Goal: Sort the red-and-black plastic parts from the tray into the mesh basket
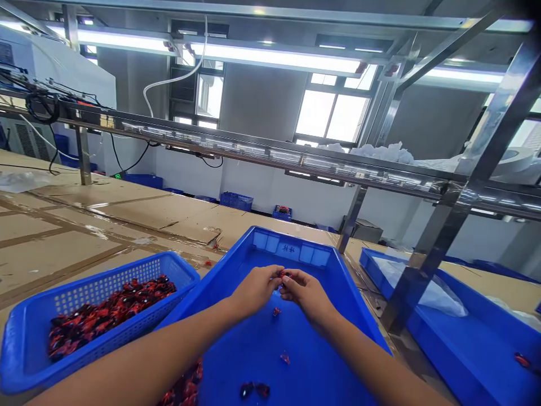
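Head view: left hand (256,291) and right hand (306,296), fingers together, pinching one red pod (282,274) above a blue tray (291,245), clear of its rim. Loose pods (276,311) on tray floor: four, probably. Near left, blue mesh basket (29,344) heaped with pods (110,316), too many to count. Right, one more blue tray (380,262).

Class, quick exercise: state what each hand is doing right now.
Left hand: closed, pinching a small red-and-black pod.
Right hand: closed, pinching the same pod.
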`<move>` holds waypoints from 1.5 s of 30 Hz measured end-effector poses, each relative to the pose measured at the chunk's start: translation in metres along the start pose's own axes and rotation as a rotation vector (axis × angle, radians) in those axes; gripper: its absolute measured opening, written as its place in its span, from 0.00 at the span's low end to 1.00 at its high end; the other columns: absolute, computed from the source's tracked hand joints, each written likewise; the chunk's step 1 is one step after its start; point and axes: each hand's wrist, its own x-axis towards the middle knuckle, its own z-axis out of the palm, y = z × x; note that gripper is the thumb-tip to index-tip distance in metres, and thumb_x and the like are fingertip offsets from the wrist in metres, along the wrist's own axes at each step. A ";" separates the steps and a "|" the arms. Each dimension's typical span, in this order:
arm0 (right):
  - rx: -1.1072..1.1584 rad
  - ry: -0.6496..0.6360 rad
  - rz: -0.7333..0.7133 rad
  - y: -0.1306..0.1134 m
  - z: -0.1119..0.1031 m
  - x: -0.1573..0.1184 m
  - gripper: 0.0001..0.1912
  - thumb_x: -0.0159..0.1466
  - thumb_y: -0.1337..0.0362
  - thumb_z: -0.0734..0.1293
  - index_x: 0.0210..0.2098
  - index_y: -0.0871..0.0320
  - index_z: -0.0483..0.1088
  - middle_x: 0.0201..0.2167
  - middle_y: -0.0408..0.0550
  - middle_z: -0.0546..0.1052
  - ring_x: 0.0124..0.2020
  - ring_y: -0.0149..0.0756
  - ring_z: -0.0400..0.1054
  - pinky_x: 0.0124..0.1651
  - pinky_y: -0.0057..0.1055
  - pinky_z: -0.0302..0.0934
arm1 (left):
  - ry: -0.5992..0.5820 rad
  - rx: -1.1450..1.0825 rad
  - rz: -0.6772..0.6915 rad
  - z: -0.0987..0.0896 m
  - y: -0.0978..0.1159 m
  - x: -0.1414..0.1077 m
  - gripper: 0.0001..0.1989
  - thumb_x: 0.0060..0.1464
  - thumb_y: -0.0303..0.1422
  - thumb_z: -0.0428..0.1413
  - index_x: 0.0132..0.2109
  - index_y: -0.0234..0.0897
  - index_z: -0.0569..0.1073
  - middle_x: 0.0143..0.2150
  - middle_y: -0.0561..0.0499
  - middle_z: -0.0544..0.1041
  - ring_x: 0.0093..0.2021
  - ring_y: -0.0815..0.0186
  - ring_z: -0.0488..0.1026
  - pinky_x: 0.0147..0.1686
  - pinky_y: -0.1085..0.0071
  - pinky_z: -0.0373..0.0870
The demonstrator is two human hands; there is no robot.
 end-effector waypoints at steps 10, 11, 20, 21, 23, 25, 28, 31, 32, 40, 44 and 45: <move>-0.277 0.122 -0.376 -0.035 -0.003 -0.011 0.12 0.60 0.62 0.68 0.43 0.54 0.75 0.42 0.49 0.79 0.44 0.43 0.73 0.49 0.40 0.67 | 0.189 0.093 0.153 -0.007 0.028 0.003 0.11 0.60 0.33 0.52 0.48 0.45 0.74 0.43 0.55 0.78 0.41 0.66 0.74 0.43 0.69 0.69; -0.346 0.136 -0.454 -0.037 -0.003 -0.013 0.12 0.61 0.63 0.67 0.44 0.52 0.75 0.44 0.48 0.78 0.46 0.42 0.72 0.50 0.40 0.67 | 0.226 0.168 0.202 -0.009 0.031 0.002 0.10 0.59 0.33 0.53 0.47 0.45 0.74 0.43 0.55 0.77 0.42 0.65 0.73 0.45 0.68 0.68; -0.396 0.196 -0.563 -0.041 -0.006 -0.020 0.15 0.65 0.63 0.65 0.50 0.47 0.72 0.49 0.44 0.77 0.51 0.41 0.70 0.55 0.40 0.66 | 0.357 0.302 0.396 -0.013 0.048 -0.003 0.09 0.58 0.34 0.57 0.46 0.48 0.73 0.43 0.59 0.77 0.44 0.67 0.71 0.46 0.68 0.64; -0.381 0.197 -0.553 -0.042 -0.006 -0.020 0.15 0.64 0.62 0.66 0.50 0.47 0.72 0.49 0.44 0.77 0.51 0.41 0.71 0.54 0.40 0.66 | 0.363 0.296 0.401 -0.013 0.049 -0.003 0.09 0.58 0.34 0.57 0.46 0.49 0.73 0.43 0.60 0.77 0.44 0.67 0.71 0.46 0.68 0.64; -0.368 0.203 -0.539 -0.044 -0.005 -0.022 0.14 0.64 0.62 0.66 0.49 0.48 0.72 0.48 0.45 0.77 0.50 0.41 0.71 0.53 0.39 0.67 | 0.377 0.288 0.409 -0.013 0.050 -0.003 0.09 0.57 0.33 0.58 0.46 0.49 0.73 0.43 0.60 0.77 0.45 0.67 0.71 0.46 0.69 0.64; -0.372 0.211 -0.543 -0.045 -0.005 -0.023 0.12 0.65 0.62 0.65 0.48 0.48 0.72 0.48 0.46 0.77 0.49 0.40 0.72 0.52 0.38 0.68 | 0.386 0.283 0.424 -0.013 0.051 -0.003 0.10 0.57 0.32 0.58 0.46 0.50 0.72 0.43 0.61 0.77 0.45 0.68 0.72 0.47 0.69 0.64; -0.397 0.245 -0.618 -0.043 -0.007 -0.023 0.10 0.66 0.64 0.64 0.46 0.49 0.71 0.49 0.46 0.76 0.51 0.40 0.71 0.54 0.39 0.66 | 0.385 0.282 0.473 -0.014 0.054 -0.003 0.10 0.57 0.31 0.58 0.46 0.49 0.72 0.43 0.61 0.77 0.45 0.69 0.72 0.47 0.69 0.64; -0.452 0.275 -0.727 -0.040 -0.010 -0.025 0.09 0.65 0.67 0.64 0.43 0.49 0.71 0.50 0.46 0.76 0.53 0.40 0.70 0.56 0.40 0.65 | 0.396 0.289 0.569 -0.015 0.058 -0.004 0.09 0.57 0.29 0.58 0.45 0.46 0.71 0.43 0.58 0.77 0.45 0.68 0.72 0.47 0.67 0.64; -0.470 0.275 -0.761 -0.039 -0.010 -0.026 0.09 0.65 0.68 0.63 0.43 0.49 0.71 0.51 0.46 0.75 0.53 0.40 0.70 0.55 0.40 0.65 | 0.401 0.293 0.607 -0.015 0.060 -0.005 0.08 0.57 0.29 0.58 0.44 0.45 0.70 0.43 0.57 0.77 0.45 0.68 0.72 0.47 0.67 0.64; -0.556 0.267 -1.169 -0.065 -0.015 -0.037 0.17 0.59 0.75 0.68 0.40 0.44 0.71 0.44 0.43 0.80 0.48 0.40 0.72 0.44 0.36 0.71 | 0.467 0.291 0.798 -0.018 0.078 -0.020 0.10 0.59 0.27 0.54 0.44 0.47 0.65 0.46 0.50 0.74 0.44 0.64 0.72 0.43 0.64 0.68; -0.686 0.171 -1.283 -0.073 -0.024 -0.037 0.23 0.55 0.77 0.70 0.43 0.42 0.71 0.44 0.44 0.80 0.43 0.41 0.74 0.37 0.33 0.73 | 0.508 0.323 0.900 -0.018 0.085 -0.024 0.09 0.58 0.30 0.54 0.44 0.48 0.65 0.43 0.52 0.75 0.38 0.66 0.73 0.40 0.65 0.69; -0.684 0.163 -1.271 -0.073 -0.025 -0.036 0.23 0.55 0.77 0.70 0.43 0.42 0.72 0.44 0.44 0.80 0.42 0.42 0.75 0.36 0.33 0.73 | 0.517 0.337 0.900 -0.017 0.085 -0.024 0.09 0.58 0.29 0.54 0.43 0.48 0.65 0.42 0.53 0.75 0.38 0.66 0.73 0.40 0.65 0.68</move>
